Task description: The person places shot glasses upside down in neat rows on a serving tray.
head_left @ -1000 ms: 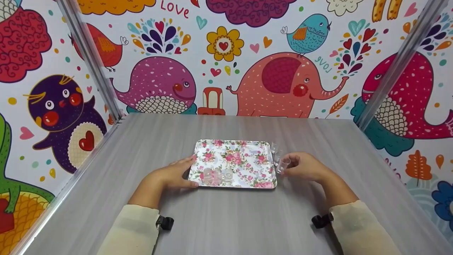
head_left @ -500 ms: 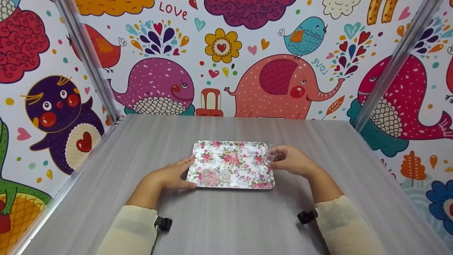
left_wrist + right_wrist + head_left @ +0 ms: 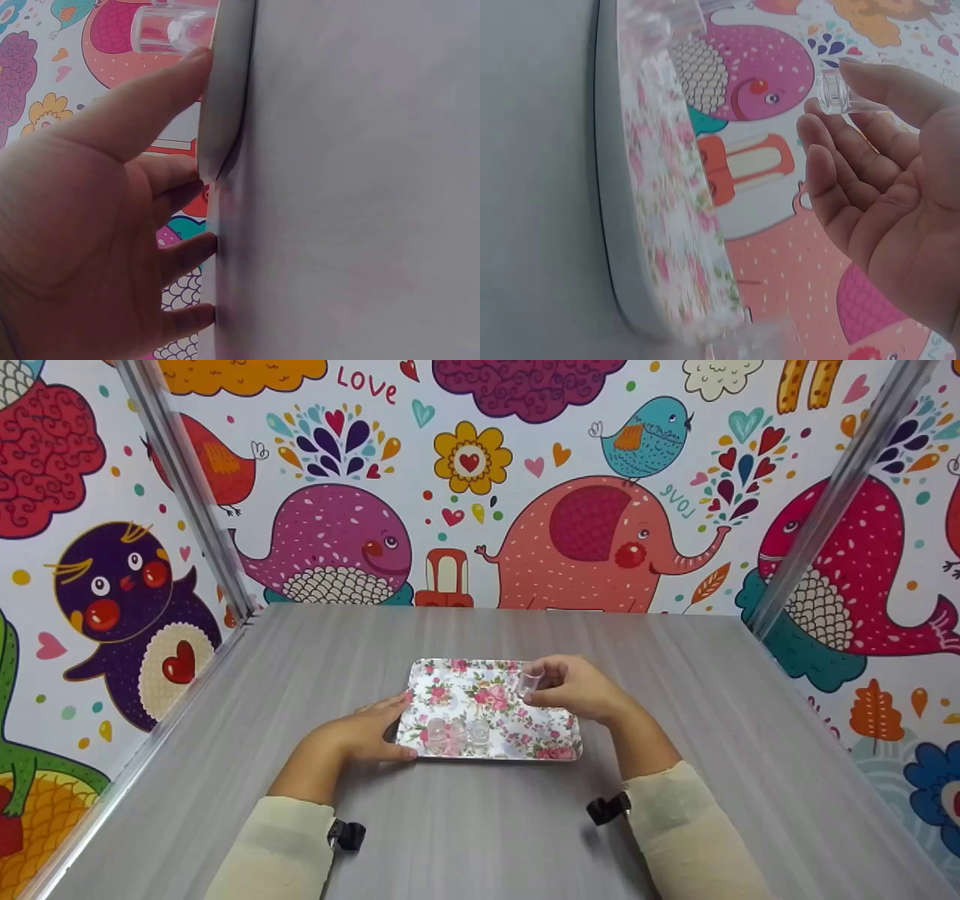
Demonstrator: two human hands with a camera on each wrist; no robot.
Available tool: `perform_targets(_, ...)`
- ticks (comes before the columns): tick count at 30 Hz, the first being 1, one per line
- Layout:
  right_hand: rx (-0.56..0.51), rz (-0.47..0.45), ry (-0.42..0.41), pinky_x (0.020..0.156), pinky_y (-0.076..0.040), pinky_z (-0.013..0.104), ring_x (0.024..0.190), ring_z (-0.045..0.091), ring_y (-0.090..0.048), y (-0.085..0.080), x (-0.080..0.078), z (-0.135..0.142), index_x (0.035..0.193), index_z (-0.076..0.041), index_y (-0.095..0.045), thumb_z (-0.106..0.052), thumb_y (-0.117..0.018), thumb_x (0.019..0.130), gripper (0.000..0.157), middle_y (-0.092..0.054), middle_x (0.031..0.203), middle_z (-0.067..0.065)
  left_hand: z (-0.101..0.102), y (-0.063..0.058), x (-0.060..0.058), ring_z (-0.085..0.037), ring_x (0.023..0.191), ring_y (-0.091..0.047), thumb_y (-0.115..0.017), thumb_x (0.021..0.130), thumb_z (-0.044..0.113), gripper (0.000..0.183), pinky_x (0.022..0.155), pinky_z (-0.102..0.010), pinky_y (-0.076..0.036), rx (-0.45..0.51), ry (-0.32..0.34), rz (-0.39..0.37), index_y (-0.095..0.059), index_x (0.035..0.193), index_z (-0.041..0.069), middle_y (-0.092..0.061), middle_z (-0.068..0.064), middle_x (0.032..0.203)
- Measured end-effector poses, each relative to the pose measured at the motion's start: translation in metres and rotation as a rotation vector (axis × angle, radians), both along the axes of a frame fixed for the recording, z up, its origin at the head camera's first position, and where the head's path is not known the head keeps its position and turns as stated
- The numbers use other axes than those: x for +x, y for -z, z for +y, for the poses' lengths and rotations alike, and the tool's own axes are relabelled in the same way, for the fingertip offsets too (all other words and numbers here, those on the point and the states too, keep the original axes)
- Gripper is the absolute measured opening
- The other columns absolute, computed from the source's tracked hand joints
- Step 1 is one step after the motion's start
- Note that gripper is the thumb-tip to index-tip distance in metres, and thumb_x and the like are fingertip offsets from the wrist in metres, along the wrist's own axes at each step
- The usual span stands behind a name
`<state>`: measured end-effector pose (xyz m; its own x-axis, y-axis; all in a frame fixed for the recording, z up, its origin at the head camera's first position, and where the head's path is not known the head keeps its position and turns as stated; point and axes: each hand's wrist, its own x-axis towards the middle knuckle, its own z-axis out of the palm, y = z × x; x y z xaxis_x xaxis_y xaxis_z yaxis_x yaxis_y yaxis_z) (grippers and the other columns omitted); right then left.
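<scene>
A white tray (image 3: 525, 735) with pink roses lies on the table. My left hand (image 3: 367, 731) rests at its left end, the thumb touching the near rim and the fingers lying along the left side. Above the tray's far right part, my right hand (image 3: 589, 690) pinches a small clear shot glass (image 3: 530, 679) between thumb and fingers. In the right wrist view that shot glass (image 3: 834, 91) shows a thick base, its rim end hidden by the hand. Several similar clear glasses (image 3: 437, 733) stand together on the tray's near left part.
Another clear glass (image 3: 750, 341) appears blurred by the tray's end in the right wrist view. The grey wood-grain table (image 3: 465, 825) meets walls (image 3: 457, 397) printed with cartoon animals. Metal posts (image 3: 191, 495) stand at the back corners.
My right hand has carried the shot glass left, from beside the tray's right edge to above the tray. The left hand keeps its place at the tray's left end.
</scene>
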<state>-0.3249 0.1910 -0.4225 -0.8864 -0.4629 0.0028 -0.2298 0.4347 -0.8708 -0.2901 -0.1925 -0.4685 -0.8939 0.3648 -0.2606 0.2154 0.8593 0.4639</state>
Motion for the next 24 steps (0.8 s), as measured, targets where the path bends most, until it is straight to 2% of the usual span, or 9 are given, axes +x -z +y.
perform_targets(9, 0.005, 0.013, 0.010, 0.086, -0.065, 0.039, 0.097, 0.021, -0.072, -0.003, 0.004, -0.014, 0.122, -0.019, -0.077, -0.027, -0.088, 0.089, 0.036, -0.079, 0.105, 0.006, 0.000, 0.000, 0.000, -0.042, 0.167, -0.018, -0.081, 0.091, 0.055, 0.107, 0.133, -0.065, -0.020, 0.002, 0.000, 0.001, -0.023, 0.172, 0.014, -0.020, -0.006, 0.182)
perform_targets(13, -0.004, 0.014, 0.012, 0.092, -0.063, 0.052, 0.097, 0.023, -0.069, -0.002, 0.008, -0.015, 0.122, -0.020, -0.076, -0.031, -0.088, 0.090, 0.037, -0.076, 0.106, 0.007, 0.000, 0.000, 0.000, -0.043, 0.167, -0.018, -0.080, 0.091, 0.055, 0.107, 0.133, -0.066, -0.020, 0.005, 0.000, 0.003, -0.023, 0.172, 0.014, -0.020, -0.006, 0.181)
perform_targets(16, -0.018, 0.005, 0.020, 0.096, -0.064, 0.049, 0.100, 0.024, -0.071, 0.000, 0.009, -0.016, 0.122, -0.019, -0.074, -0.032, -0.087, 0.091, 0.037, -0.077, 0.108, 0.006, 0.000, 0.000, 0.000, -0.042, 0.167, -0.018, -0.080, 0.091, 0.055, 0.107, 0.133, -0.066, -0.020, 0.005, -0.001, 0.001, -0.023, 0.172, 0.014, -0.020, -0.006, 0.182)
perform_targets(20, -0.047, -0.009, 0.026, 0.092, -0.064, 0.035, 0.103, 0.026, -0.075, 0.002, 0.008, -0.018, 0.124, -0.017, -0.072, -0.027, -0.086, 0.092, 0.036, -0.080, 0.110, 0.006, 0.000, -0.001, 0.001, -0.043, 0.167, -0.017, -0.080, 0.091, 0.054, 0.107, 0.133, -0.066, -0.020, 0.005, -0.001, -0.003, -0.023, 0.172, 0.014, -0.019, -0.006, 0.182)
perform_targets(24, -0.066, 0.026, 0.021, 0.083, -0.063, 0.030, 0.093, 0.021, -0.071, 0.004, 0.007, -0.018, 0.124, -0.015, -0.074, -0.027, -0.086, 0.092, 0.036, -0.077, 0.102, 0.005, 0.000, -0.001, 0.001, -0.043, 0.167, -0.017, -0.080, 0.092, 0.054, 0.107, 0.133, -0.065, -0.019, 0.006, 0.007, -0.001, -0.023, 0.172, 0.013, -0.019, -0.007, 0.182)
